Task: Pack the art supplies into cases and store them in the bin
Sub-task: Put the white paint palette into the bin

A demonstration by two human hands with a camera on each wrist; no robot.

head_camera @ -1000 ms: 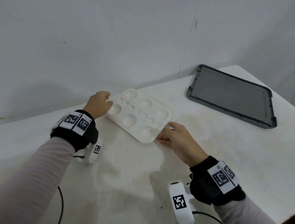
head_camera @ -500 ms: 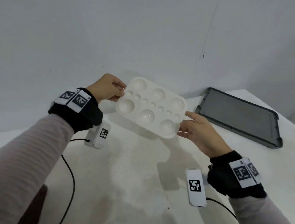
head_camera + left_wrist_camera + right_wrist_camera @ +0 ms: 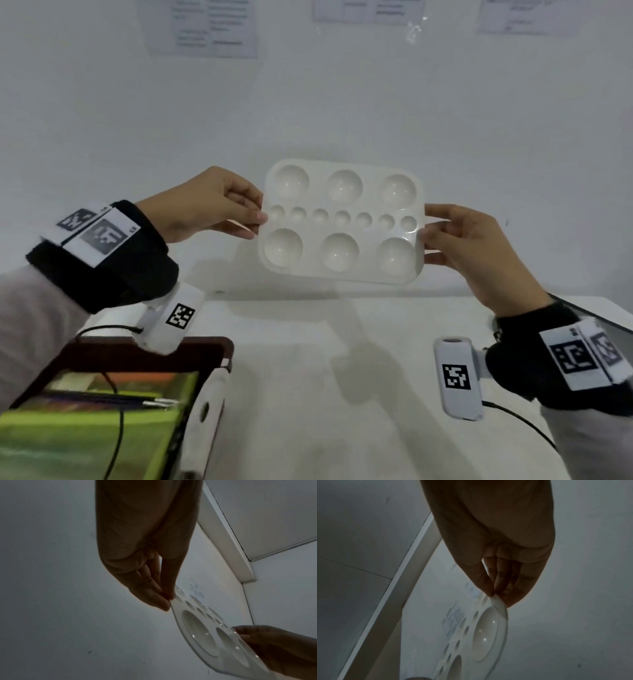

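Hands hold a white paint palette (image 3: 340,221) up in the air above the white table (image 3: 325,394), in front of the pale wall. In the head view the palette faces the camera, its long sides running left to right, with three large round wells along the top, three along the bottom and a row of small wells between them. The left hand (image 3: 205,205) pinches the middle of the palette's left edge, thumb on the front face and fingers curled behind. The right hand (image 3: 469,246) pinches the right edge the same way, thumb on the front near the last small well. At near left an open bin (image 3: 209,346) with a dark rim stands on the table, with green and orange cases (image 3: 89,421) lying inside it; what they contain is too blurred to tell. A corner of a dark grey lid (image 3: 597,317) shows at the right edge, behind the right wrist. Printed papers (image 3: 202,27) hang on the wall up high.

From the left wrist, the left hand (image 3: 149,577) is seen from below, dim, thumb and fingers pressed together on the palette's (image 3: 202,632) rim. The right hand (image 3: 278,649) grips the other end at lower right.

From the right wrist, the right hand (image 3: 501,566) pinches the curved rim of the palette (image 3: 481,632) between thumb and fingertips, the wells stretching away below it.
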